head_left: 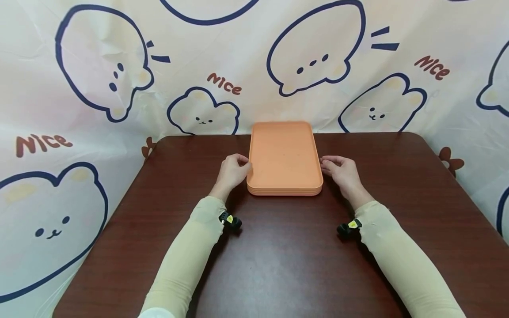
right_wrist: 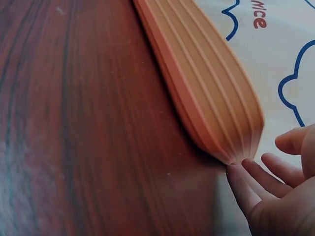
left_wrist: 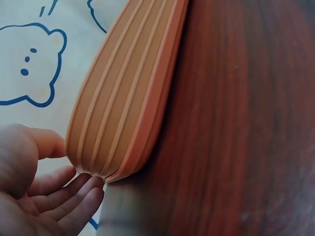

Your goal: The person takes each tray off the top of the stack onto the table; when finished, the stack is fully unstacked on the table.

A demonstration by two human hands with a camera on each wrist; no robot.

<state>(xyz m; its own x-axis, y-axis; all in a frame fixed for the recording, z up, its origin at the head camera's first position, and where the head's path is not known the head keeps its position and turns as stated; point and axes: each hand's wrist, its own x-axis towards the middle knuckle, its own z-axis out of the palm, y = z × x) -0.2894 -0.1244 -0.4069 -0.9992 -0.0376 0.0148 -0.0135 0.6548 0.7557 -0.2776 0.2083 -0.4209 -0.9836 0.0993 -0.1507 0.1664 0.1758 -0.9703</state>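
A stack of several shallow orange trays (head_left: 284,154) with rounded corners lies at the far side of the brown table; the stacked rims show as ridges in both wrist views. On its left side is my left hand (head_left: 233,171). In the left wrist view, that hand's fingertips (left_wrist: 96,181) touch the stack's end, and the thumb is close to the top rim. My right hand (head_left: 341,173) is on the other side. The right wrist view shows its fingertips (right_wrist: 234,169) against the stack's side, the thumb held apart from it. Neither hand visibly curls around the trays.
The dark wood-grain table (head_left: 286,256) runs toward me, with rounded far corners. Right behind the stack hangs a pale backdrop (head_left: 254,53) with cartoon bears and the word "Nice". A small black device (head_left: 230,221) is strapped at each wrist.
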